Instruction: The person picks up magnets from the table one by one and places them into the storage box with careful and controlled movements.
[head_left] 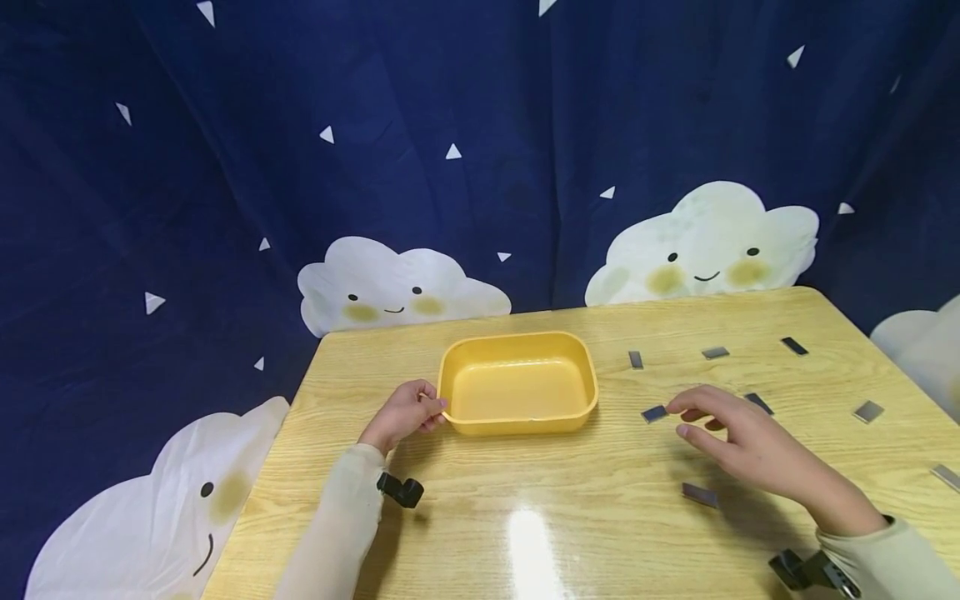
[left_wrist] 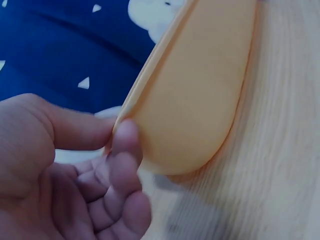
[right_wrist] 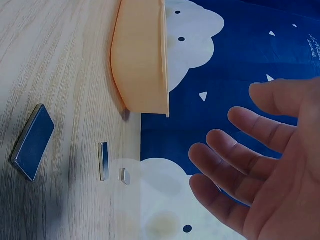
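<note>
The left hand (head_left: pixel 408 414) pinches the yellow, rounded-rectangular tray (head_left: pixel 517 427) at its eight o'clock rim. Toward the tray's three o'clock, a small dark rectangular tile (head_left: pixel 655 413) lies near the empty, loosely spread right hand (head_left: pixel 750 446), which may partly hide another tile (head_left: pixel 761 402) at its twelve.

Passage available across worktop (head_left: pixel 600 517) before tray (head_left: pixel 517 427). Left hand (head_left: pixel 405 414) obstructs tray's left rim; right hand (head_left: pixel 750 442) and scattered plates (head_left: pixel 700 495) obstruct right side.

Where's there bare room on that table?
Widest is the tabletop in front of the yellow tray, between left sleeve and small flat pieces; a smaller patch lies beyond the left hand. It's crowded right of the tray, with pieces around the right hand.
</note>
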